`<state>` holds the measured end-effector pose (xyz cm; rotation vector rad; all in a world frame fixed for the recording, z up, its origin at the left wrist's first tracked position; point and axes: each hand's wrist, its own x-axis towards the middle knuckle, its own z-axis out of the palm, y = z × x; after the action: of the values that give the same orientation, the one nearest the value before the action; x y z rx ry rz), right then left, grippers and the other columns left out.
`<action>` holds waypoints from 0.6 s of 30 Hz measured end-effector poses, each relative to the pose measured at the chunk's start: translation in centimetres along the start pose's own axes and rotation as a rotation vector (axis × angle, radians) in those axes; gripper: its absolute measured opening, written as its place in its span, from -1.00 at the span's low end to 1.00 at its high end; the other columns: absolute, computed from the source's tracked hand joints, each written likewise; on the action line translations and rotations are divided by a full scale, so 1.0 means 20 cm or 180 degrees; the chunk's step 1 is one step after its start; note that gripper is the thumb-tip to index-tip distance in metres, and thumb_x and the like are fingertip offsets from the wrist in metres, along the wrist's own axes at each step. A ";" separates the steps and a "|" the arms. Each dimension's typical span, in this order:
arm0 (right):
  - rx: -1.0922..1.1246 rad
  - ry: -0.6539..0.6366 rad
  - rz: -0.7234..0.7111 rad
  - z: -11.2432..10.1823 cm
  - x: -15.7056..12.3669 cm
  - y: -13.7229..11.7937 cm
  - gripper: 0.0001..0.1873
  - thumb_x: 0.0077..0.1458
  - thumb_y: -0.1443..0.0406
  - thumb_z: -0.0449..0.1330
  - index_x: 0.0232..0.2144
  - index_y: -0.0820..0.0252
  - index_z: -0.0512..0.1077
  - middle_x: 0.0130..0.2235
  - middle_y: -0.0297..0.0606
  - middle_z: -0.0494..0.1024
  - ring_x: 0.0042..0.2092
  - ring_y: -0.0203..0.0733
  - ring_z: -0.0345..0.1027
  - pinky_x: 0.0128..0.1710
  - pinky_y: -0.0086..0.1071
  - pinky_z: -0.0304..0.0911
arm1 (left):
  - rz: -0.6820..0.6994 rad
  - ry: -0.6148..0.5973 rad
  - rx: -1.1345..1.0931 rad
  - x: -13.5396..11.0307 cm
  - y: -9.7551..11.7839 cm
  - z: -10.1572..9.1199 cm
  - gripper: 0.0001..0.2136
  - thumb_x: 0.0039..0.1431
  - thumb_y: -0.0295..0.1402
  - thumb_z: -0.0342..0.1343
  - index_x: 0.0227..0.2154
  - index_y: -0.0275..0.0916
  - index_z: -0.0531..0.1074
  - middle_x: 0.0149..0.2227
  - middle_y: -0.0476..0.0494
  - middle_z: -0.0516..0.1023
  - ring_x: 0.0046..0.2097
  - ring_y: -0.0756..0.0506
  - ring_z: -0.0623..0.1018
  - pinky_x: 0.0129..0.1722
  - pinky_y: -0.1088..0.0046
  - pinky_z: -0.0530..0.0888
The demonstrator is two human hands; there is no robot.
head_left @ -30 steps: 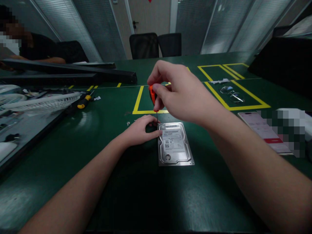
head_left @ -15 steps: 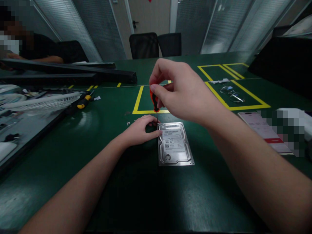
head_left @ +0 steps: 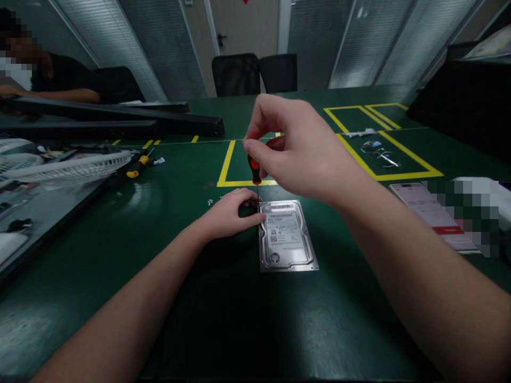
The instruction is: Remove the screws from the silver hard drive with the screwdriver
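Note:
A silver hard drive (head_left: 288, 239) lies flat on the green table, label side up. My left hand (head_left: 229, 213) holds its far left corner, with the thumb on the top face and the fingers beyond the left edge. Above that corner, my right hand (head_left: 279, 143) grips a red and black screwdriver (head_left: 254, 169) by the handle. The screwdriver stands upright, and its thin shaft reaches down to the drive's far left corner. Whether the tip sits in a screw is too small to tell. Several tiny screws (head_left: 210, 202) lie just left of my left hand.
At left are a yellow and black screwdriver (head_left: 138, 166), a white plastic basket (head_left: 72, 169) and long black bars (head_left: 120, 114). Glasses (head_left: 380, 154) lie inside yellow tape (head_left: 407, 174) at right, near a phone (head_left: 435, 218). A person (head_left: 67, 80) sits at the far left.
My right fingers have shifted slightly around the screwdriver handle, which has turned a little. The hard drive and my left hand stay put. The other person's arm has moved slightly.

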<state>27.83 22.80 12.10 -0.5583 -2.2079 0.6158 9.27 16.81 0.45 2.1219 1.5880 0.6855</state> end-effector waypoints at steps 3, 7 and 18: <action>-0.0079 0.0006 0.0013 0.00 0.00 0.00 -0.86 0.24 0.39 0.22 -0.35 0.08 0.36 -0.21 -0.23 0.59 -0.16 -0.11 0.49 -0.29 -0.34 0.32 | -0.0008 -0.0010 -0.0014 0.00 0.00 0.00 -0.64 0.23 -0.07 0.23 -0.09 -0.24 0.50 -0.05 -0.22 0.59 -0.06 -0.19 0.54 -0.02 0.20 0.48; -0.0108 -0.0005 -0.0037 -0.01 0.00 -0.01 -0.85 0.24 0.38 0.22 -0.36 0.07 0.34 -0.20 -0.24 0.60 -0.17 -0.12 0.48 -0.29 -0.34 0.31 | 0.0000 -0.0027 -0.0032 0.00 0.01 0.00 -0.64 0.23 -0.06 0.23 -0.08 -0.23 0.49 -0.05 -0.21 0.59 -0.05 -0.19 0.54 -0.02 0.20 0.48; 0.0094 -0.0097 0.0033 -0.01 0.00 -0.01 -0.81 0.25 0.35 0.22 -0.39 0.05 0.32 -0.24 -0.25 0.60 -0.20 -0.09 0.48 -0.29 -0.28 0.35 | -0.0019 -0.0030 -0.0027 0.00 0.01 0.00 -0.64 0.23 -0.06 0.22 -0.08 -0.22 0.50 -0.05 -0.21 0.59 -0.05 -0.19 0.54 -0.01 0.20 0.47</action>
<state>27.96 22.63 12.31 -0.5488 -2.2220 0.6653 9.40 16.82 0.62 2.1105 1.5832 0.6779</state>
